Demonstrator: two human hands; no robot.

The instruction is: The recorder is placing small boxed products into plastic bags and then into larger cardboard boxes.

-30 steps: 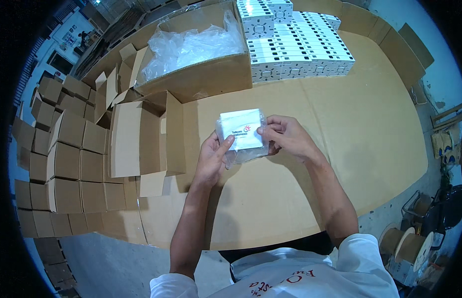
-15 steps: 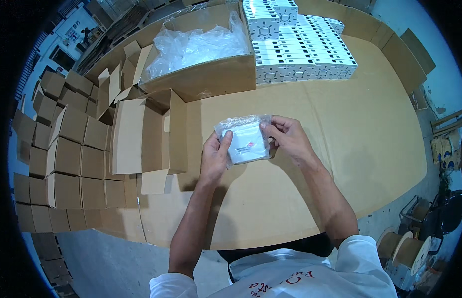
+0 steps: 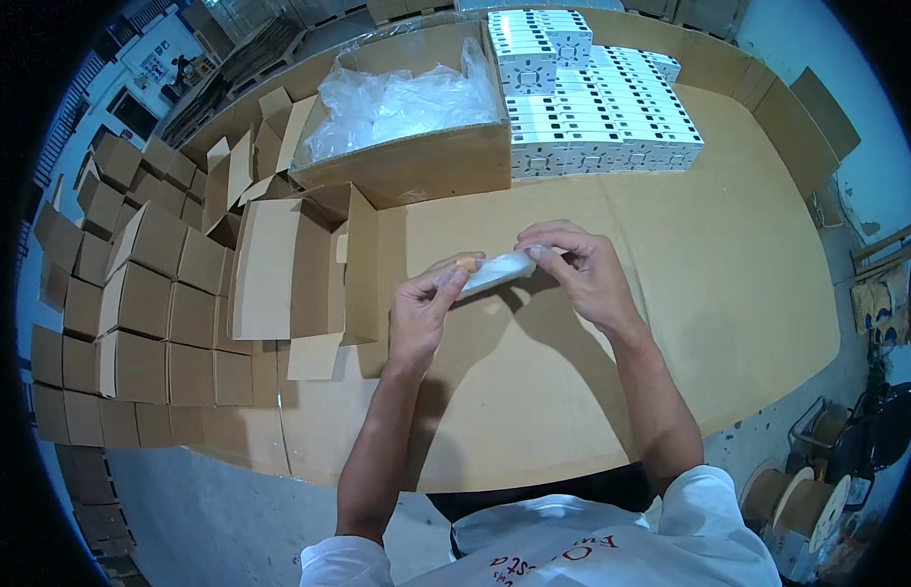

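Two hands meet above the middle of the cardboard-covered table (image 3: pixel 729 293); the left hand (image 3: pixel 424 311) pinches one end of a small white packet in clear plastic (image 3: pixel 498 271), and the right hand (image 3: pixel 585 274) grips the other end with fingers curled over it; the packet is seen edge-on, held in the air between them, just clear of the tabletop. One open brown carton (image 3: pixel 299 269) stands just left of the left hand, its flaps spread; one larger carton (image 3: pixel 416 127) behind it holds a heap of crumpled clear plastic bags (image 3: pixel 397 98), too tangled to count. One block of white boxes (image 3: pixel 592 117) sits at the far side, stacked in rows too many to count surely. Along the left edge lie many folded small brown cartons (image 3: pixel 123 293), well over twenty, packed side by side.
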